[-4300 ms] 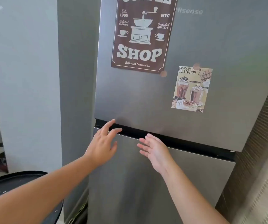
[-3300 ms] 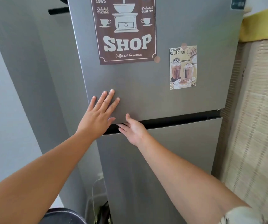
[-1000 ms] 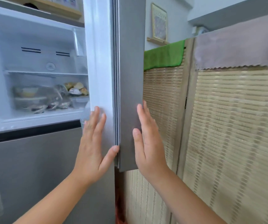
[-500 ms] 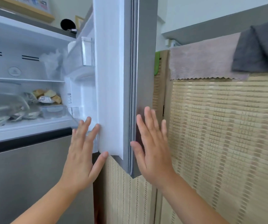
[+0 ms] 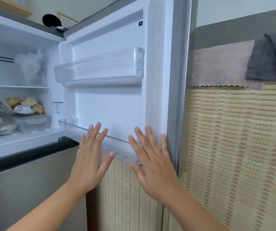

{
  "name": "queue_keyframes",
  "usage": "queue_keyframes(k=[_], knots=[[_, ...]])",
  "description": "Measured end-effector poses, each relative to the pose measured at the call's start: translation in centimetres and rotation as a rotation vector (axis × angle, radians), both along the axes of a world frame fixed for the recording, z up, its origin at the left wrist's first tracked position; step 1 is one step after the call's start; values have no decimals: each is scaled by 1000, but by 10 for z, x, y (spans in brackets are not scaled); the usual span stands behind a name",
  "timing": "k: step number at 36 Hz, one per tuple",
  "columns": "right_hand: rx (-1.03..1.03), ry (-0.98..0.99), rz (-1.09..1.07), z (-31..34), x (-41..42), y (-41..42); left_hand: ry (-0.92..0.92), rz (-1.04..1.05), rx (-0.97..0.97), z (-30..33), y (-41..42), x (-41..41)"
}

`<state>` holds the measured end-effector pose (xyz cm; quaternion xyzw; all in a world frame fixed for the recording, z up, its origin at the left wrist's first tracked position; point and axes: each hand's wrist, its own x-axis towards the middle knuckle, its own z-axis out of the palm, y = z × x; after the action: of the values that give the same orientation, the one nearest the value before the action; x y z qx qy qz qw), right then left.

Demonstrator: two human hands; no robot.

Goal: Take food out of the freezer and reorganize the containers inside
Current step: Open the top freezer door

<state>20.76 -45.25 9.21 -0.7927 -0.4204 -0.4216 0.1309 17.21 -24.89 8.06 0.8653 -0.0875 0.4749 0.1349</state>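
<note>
Woven blinds (image 5: 233, 147) are showing behind the freezer door (image 5: 117, 100), now swung fully wide versus a half-second ago. Left hand (image 5: 90, 157) and right hand (image 5: 152, 162) are being held flat, fingers spread, gripping nothing. Containers (image 5: 32, 123) are being exposed on the freezer floor, far left, ready for removal.

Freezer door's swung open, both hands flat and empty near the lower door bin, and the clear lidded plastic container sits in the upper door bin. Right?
Not quite. The head view shows the clear lidded plastic container on the freezer compartment floor; the transparent upper door bin looks empty. The rest holds: left hand and right hand open.
</note>
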Motion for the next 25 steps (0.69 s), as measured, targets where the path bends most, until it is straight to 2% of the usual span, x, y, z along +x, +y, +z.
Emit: queue_keyframes(k=[11, 25], knots=[[234, 76, -71, -10, 37, 7, 94, 8, 122, 2, 42, 46], [321, 84, -185, -15, 44, 13, 82, -43, 99, -4, 42, 62]])
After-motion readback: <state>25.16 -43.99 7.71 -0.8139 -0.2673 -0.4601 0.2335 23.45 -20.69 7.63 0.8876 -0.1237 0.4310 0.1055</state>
